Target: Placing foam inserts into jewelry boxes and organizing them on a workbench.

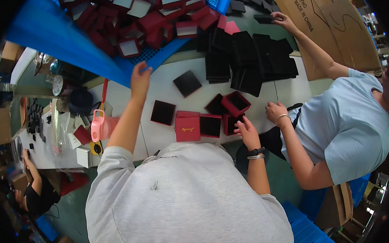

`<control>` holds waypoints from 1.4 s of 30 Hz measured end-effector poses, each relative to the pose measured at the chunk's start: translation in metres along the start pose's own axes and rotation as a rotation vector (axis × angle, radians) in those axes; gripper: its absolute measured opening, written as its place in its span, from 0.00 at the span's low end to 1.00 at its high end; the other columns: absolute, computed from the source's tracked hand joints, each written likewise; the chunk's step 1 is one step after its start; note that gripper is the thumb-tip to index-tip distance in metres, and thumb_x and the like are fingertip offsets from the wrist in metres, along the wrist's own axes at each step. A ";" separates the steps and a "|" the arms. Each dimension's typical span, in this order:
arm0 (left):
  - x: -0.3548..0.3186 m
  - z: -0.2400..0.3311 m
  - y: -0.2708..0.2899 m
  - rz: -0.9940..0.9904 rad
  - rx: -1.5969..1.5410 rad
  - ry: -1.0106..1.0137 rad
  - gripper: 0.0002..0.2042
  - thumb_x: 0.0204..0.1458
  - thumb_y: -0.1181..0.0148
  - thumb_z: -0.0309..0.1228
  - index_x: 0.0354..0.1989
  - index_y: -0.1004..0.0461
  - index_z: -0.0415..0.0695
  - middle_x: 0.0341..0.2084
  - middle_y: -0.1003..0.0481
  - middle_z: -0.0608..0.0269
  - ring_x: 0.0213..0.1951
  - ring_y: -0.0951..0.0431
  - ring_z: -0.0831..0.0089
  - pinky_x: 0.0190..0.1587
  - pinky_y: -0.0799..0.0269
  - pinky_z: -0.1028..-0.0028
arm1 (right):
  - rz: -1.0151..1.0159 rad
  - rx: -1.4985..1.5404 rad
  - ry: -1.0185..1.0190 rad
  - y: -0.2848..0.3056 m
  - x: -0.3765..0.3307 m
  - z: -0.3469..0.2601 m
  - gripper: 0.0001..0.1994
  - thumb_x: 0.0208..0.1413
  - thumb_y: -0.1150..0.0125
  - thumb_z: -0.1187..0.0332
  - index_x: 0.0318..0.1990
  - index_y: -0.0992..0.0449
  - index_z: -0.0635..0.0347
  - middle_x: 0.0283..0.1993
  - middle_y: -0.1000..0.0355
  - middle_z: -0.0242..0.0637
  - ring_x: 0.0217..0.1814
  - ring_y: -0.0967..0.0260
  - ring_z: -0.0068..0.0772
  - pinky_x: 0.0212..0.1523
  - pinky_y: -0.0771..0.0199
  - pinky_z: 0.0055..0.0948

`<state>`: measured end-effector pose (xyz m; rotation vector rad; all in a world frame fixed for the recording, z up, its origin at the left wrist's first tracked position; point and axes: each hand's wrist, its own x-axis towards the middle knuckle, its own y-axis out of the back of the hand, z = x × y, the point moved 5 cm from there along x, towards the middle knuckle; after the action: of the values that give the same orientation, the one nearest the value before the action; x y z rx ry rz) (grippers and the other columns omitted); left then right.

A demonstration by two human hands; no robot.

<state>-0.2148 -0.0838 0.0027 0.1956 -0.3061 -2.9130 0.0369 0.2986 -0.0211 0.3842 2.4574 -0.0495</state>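
Left hand: at 10 o'clock from the middle of our view, our left hand [140, 79] is raised beside the blue crate [77, 38], fingers loosely spread, with nothing in it that we can see.
Right hand: at 3 o'clock, our right hand [248, 134] is half open, fingertips at the near box [228, 125]; we cannot tell whether they touch or grip it.
Near box: we see it red outside and dark inside, standing on the counter [161, 83] just right of the middle.
Boxes around it: at 1 o'clock from it we see the tilted box [236, 103], with the dark-lined box [215, 106] close on its left; at 9 o'clock are the middle box [210, 126], then the gold-lettered piece [188, 129], and farther out the left box [163, 112].
Black square: at 12 o'clock from our middle, the black square [187, 83] lies flat, apart from the boxes.
Black stack: at 1 o'clock we have the black stack [247, 58].
Crate: at 11 o'clock, it carries heaped red boxes [153, 23], many pale inside.
Co-worker: at 3 o'clock we see a person in a light blue shirt [336, 125], the farther hand on a thin black piece [264, 19].
Bottle: at 9 o'clock we see a pink bottle [103, 126].
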 end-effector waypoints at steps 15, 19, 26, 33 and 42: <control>0.155 -0.096 0.008 0.213 0.951 -0.087 0.17 0.48 0.37 0.38 0.44 0.25 0.42 0.53 0.32 0.43 0.58 0.37 0.46 0.61 0.43 0.54 | 0.230 -0.663 0.888 -0.087 0.053 -0.146 0.20 0.51 0.33 0.65 0.50 0.28 0.62 0.49 0.28 0.44 0.50 0.30 0.40 0.51 0.30 0.35; 0.108 -0.085 0.008 0.331 0.872 -0.143 0.14 0.50 0.38 0.36 0.41 0.24 0.41 0.52 0.31 0.44 0.57 0.37 0.46 0.60 0.42 0.54 | 0.349 -0.920 0.797 -0.126 0.100 -0.161 0.44 0.40 0.27 0.52 0.64 0.42 0.56 0.63 0.43 0.55 0.60 0.40 0.57 0.56 0.34 0.49; -0.051 0.013 0.004 0.062 0.636 -0.578 0.08 0.44 0.34 0.25 0.33 0.25 0.43 0.57 0.36 0.50 0.63 0.45 0.42 0.63 0.47 0.53 | 0.393 -1.162 0.559 -0.140 0.137 -0.147 0.52 0.36 0.26 0.59 0.69 0.53 0.48 0.64 0.49 0.61 0.57 0.40 0.67 0.52 0.31 0.54; -0.145 0.035 0.014 -0.401 0.460 -0.480 0.08 0.43 0.36 0.20 0.30 0.26 0.46 0.60 0.39 0.50 0.67 0.51 0.39 0.64 0.44 0.52 | 0.320 -0.768 0.926 -0.110 0.071 -0.174 0.49 0.36 0.29 0.68 0.69 0.50 0.51 0.62 0.47 0.58 0.59 0.40 0.60 0.56 0.33 0.47; -0.170 -0.002 -0.002 -0.570 0.150 -0.057 0.34 0.36 0.24 0.30 0.55 0.32 0.51 0.64 0.47 0.48 0.63 0.39 0.53 0.58 0.35 0.59 | -0.267 -0.039 0.415 -0.137 -0.005 -0.094 0.43 0.46 0.34 0.74 0.69 0.52 0.57 0.59 0.38 0.44 0.58 0.36 0.34 0.55 0.31 0.30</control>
<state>-0.0504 -0.0454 0.0192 0.2584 -0.5599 -3.4627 -0.0544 0.1788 0.0483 0.0470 2.9017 -0.0368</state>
